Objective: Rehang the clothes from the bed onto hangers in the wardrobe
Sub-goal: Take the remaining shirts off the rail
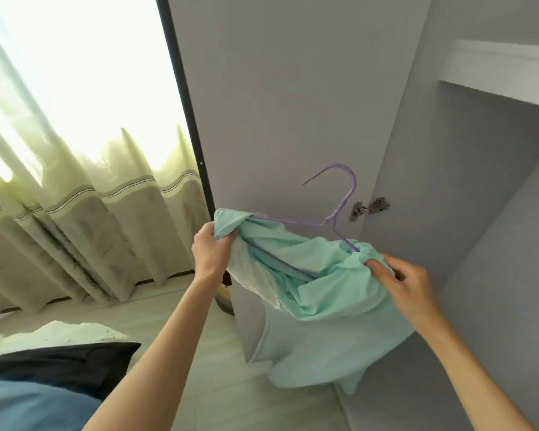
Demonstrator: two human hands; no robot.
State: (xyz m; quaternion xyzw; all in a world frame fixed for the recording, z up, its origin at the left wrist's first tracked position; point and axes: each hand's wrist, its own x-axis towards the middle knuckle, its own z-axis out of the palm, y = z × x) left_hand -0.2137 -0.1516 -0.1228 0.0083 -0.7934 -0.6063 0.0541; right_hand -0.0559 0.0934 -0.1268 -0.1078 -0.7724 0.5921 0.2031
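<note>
Hanger point(333, 209) count is one, purple wire, and I see one mint garment point(321, 290) on it, two hands, one open wardrobe door point(277, 104) and one hinge point(369, 208). At the lower left of the frame I count three pieces of cloth: a black one point(59, 367), a blue one point(28, 405) and a pale one point(66, 332).

The garment sits at centre frame, bunched over both shoulders of the hanger, its lower part hanging down toward the floor point(218, 368). The hook points up and left, free of any rail. My left hand point(210, 251) is at the left end of the hanger, fingers curled round the gathered fabric there, thumb on top. My right hand point(408, 284) is at the right end, lower in the frame, pinching the bunched cloth between thumb and bent fingers. Whether either hand also grips the wire under the cloth, I cannot tell.

The door is pale grey and fills the upper middle of the frame, with a dark edge on its left side. The wardrobe point(479, 213) interior opens at the right, with a white shelf point(504, 70) at the upper right. A bright window with a pale green curtain point(75, 194) takes the left side. The floor is light tile.
</note>
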